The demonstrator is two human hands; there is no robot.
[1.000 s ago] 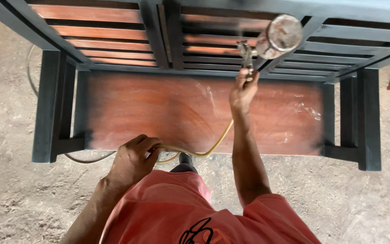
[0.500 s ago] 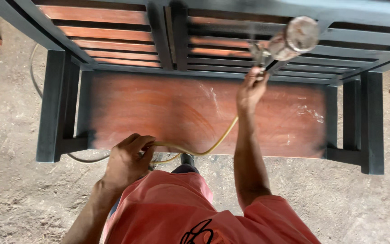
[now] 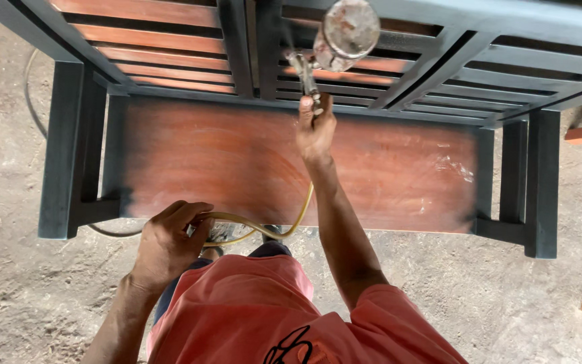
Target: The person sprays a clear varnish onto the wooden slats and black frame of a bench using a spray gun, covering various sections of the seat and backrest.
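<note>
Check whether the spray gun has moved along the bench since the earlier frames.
Yes. The spray gun, in the right hand, has moved left, toward the backrest's dark centre post.

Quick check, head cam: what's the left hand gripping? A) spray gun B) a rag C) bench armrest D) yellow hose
D: the left hand is closed around the yellow hose near the bench seat's front edge, while the right hand holds the spray gun up by the backrest slats.
</note>
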